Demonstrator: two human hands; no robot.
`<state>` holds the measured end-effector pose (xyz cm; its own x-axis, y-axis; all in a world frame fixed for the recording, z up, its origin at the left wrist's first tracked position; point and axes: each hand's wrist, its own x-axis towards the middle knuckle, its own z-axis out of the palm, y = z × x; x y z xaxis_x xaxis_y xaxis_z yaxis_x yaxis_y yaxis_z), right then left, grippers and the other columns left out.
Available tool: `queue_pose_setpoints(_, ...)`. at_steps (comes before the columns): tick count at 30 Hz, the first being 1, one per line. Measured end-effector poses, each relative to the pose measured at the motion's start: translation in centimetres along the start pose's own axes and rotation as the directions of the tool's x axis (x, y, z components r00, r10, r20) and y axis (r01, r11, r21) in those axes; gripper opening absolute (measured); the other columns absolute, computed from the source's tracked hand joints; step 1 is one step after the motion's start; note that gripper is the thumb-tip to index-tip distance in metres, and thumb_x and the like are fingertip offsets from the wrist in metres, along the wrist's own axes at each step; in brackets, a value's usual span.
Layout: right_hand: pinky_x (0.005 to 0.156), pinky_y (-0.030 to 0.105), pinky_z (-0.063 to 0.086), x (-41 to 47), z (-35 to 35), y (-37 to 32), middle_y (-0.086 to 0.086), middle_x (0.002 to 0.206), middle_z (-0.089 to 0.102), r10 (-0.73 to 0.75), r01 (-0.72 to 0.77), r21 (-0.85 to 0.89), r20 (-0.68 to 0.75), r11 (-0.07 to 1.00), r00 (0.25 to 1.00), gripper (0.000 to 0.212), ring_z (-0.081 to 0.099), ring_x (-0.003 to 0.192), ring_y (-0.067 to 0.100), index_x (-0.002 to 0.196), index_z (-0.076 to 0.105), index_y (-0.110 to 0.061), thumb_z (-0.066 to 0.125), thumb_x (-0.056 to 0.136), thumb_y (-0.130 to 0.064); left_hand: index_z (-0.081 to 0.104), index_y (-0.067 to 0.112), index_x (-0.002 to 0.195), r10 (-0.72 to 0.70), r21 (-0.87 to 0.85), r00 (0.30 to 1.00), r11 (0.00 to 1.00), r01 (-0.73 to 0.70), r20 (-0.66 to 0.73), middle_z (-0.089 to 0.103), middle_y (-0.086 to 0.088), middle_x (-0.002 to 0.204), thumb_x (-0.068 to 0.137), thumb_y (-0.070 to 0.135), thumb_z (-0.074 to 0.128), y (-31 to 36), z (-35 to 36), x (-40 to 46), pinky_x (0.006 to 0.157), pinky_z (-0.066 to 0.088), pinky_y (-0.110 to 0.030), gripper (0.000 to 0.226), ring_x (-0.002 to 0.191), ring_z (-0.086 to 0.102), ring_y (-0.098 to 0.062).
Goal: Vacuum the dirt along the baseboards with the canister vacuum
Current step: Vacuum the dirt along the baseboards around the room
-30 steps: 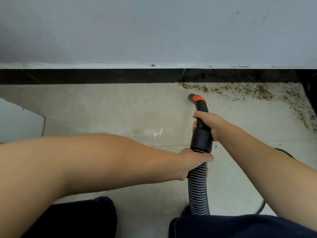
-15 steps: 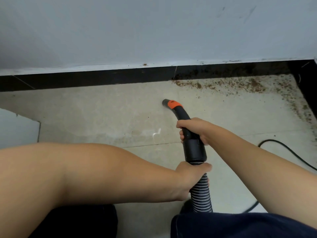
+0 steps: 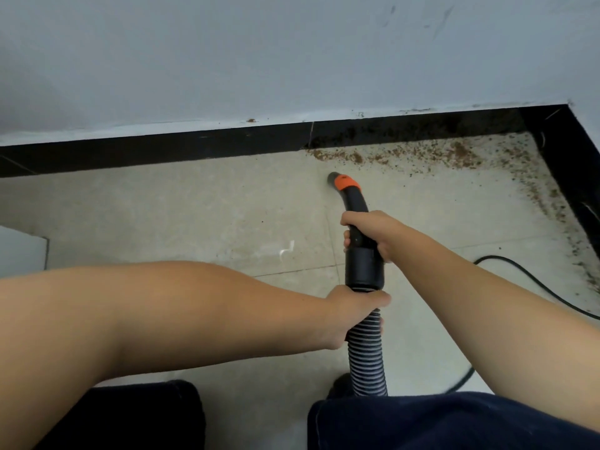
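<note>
Vacuum nozzle (image 3: 344, 186) near dirt (image 3: 409, 157); right hand (image 3: 367, 233) grips handle, left hand (image 3: 352, 308) grips hose (image 3: 367, 362).

Head view, angled down, close above floor (image 3: 194, 216)

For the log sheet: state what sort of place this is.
Probably an indoor room corner, perhaps in a home, though that is uncertain. A pale tiled floor meets a grey painted wall with a black baseboard, and brown dirt lies along it toward the corner.
</note>
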<state>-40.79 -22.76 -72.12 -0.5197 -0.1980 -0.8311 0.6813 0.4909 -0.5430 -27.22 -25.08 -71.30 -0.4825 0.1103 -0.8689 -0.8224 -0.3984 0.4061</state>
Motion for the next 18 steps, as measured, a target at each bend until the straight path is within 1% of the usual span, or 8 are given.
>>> queue_pose_setpoints(2, 0.047, 0.024, 0.052, 0.0, 0.5, -0.1, 0.006, 0.054, 0.058, 0.0, 0.0, -0.007, 0.043, 1.0, 0.999, 0.013, 0.056, 0.04, 0.016, 0.088, 0.051, -0.007, 0.062, 0.082, -0.009, 0.055, 0.007, 0.101, -0.002, -0.024, 1.0, 1.0, 0.002, -0.018, 0.063, -0.01, 0.078, 0.085, 0.017, 0.068, -0.2, -0.2, 0.0, 0.063, 0.055, -0.031, 0.023, 0.062, 0.061, -0.02)
queue_pose_setpoints(4, 0.048, 0.025, 0.052, 0.2, -0.3, -0.3, 0.006, 0.056, 0.058, 0.001, -0.002, 0.014, 0.047, 1.0, 0.999, 0.014, 0.055, 0.04, 0.016, 0.09, 0.051, -0.007, 0.062, 0.082, -0.009, 0.056, 0.008, 0.098, 0.002, -0.008, 1.0, 1.0, -0.002, -0.019, 0.063, -0.008, 0.075, 0.085, 0.017, 0.068, 0.2, 0.5, 0.1, 0.057, 0.054, -0.027, 0.02, 0.06, 0.061, -0.018)
queue_pose_setpoints(8, 0.052, 0.028, 0.052, 1.4, -3.9, -0.9, 0.008, 0.06, 0.057, -0.007, 0.013, 0.103, -0.055, 0.995, 0.998, 0.014, 0.055, 0.041, 0.017, 0.092, 0.052, -0.005, 0.062, 0.083, -0.008, 0.054, 0.009, 0.09, 0.026, 0.021, 0.999, 0.999, -0.025, -0.043, 0.059, -0.007, 0.068, 0.085, 0.013, 0.067, 2.4, 2.8, 0.9, 0.045, 0.051, -0.02, 0.014, 0.052, 0.057, -0.015)
queue_pose_setpoints(10, 0.053, 0.028, 0.052, 1.9, -5.2, -1.7, 0.009, 0.062, 0.056, -0.002, 0.015, 0.175, -0.077, 0.984, 0.997, 0.012, 0.054, 0.044, 0.018, 0.09, 0.051, -0.004, 0.061, 0.084, -0.007, 0.054, 0.009, 0.088, 0.032, 0.047, 0.998, 0.998, -0.029, -0.048, 0.058, -0.007, 0.067, 0.086, 0.013, 0.067, 4.0, 3.6, 1.4, 0.044, 0.05, -0.02, 0.014, 0.051, 0.056, -0.015)
queue_pose_setpoints(12, 0.053, 0.029, 0.053, 2.2, -5.9, -2.6, 0.008, 0.063, 0.057, 0.003, 0.013, 0.205, -0.077, 0.979, 0.997, 0.011, 0.054, 0.045, 0.017, 0.088, 0.05, -0.006, 0.06, 0.085, -0.007, 0.054, 0.008, 0.09, 0.031, 0.061, 0.998, 0.998, -0.028, -0.051, 0.059, -0.007, 0.068, 0.086, 0.015, 0.068, 5.1, 3.7, 1.6, 0.042, 0.049, -0.02, 0.016, 0.052, 0.057, -0.015)
queue_pose_setpoints(16, 0.054, 0.028, 0.054, 2.4, -5.8, -3.3, 0.009, 0.065, 0.057, 0.001, 0.002, 0.156, -0.019, 0.988, 1.0, 0.014, 0.055, 0.048, 0.018, 0.093, 0.051, -0.005, 0.062, 0.085, -0.008, 0.055, 0.008, 0.091, 0.054, 0.006, 0.998, 0.999, -0.054, -0.038, 0.058, -0.007, 0.067, 0.086, 0.015, 0.068, 5.0, 3.9, 1.8, 0.044, 0.05, -0.02, 0.016, 0.051, 0.057, -0.015)
queue_pose_setpoints(18, 0.051, 0.026, 0.053, 2.5, -4.9, -3.0, 0.009, 0.064, 0.057, -0.009, 0.009, 0.115, -0.002, 0.993, 1.0, 0.015, 0.055, 0.046, 0.017, 0.094, 0.052, -0.004, 0.062, 0.084, -0.008, 0.056, 0.008, 0.094, 0.067, -0.045, 0.996, 0.997, -0.069, -0.051, 0.057, -0.007, 0.067, 0.087, 0.014, 0.068, 4.2, 3.5, 2.0, 0.046, 0.052, -0.021, 0.016, 0.052, 0.057, -0.016)
